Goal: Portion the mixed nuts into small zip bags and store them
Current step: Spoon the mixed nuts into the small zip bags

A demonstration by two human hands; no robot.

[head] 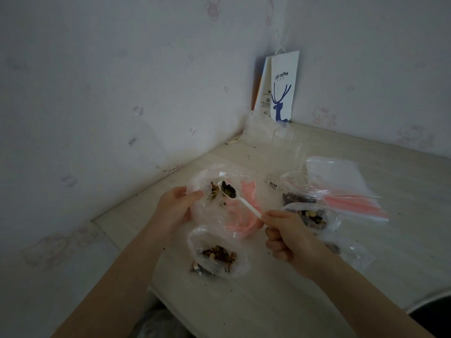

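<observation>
My left hand (174, 208) grips the left rim of a large clear plastic bag (220, 217) with pink print and a few mixed nuts inside. My right hand (284, 234) pinches the handle of a white plastic spoon (240, 200); its bowl, loaded with dark nuts, hovers in the bag's mouth. A small open zip bag (217, 256) with nuts sits just in front of the big bag. Another small bag with nuts (313, 218) lies right of my right hand, and a third with dark nuts (299, 191) lies behind it.
A stack of flat zip bags with red strips (349, 189) lies at the right on the pale wooden table (268, 301). A clear plastic cup (290, 145) and a white coffee paper bag (283, 89) stand in the wall corner. Crumbs dot the tabletop.
</observation>
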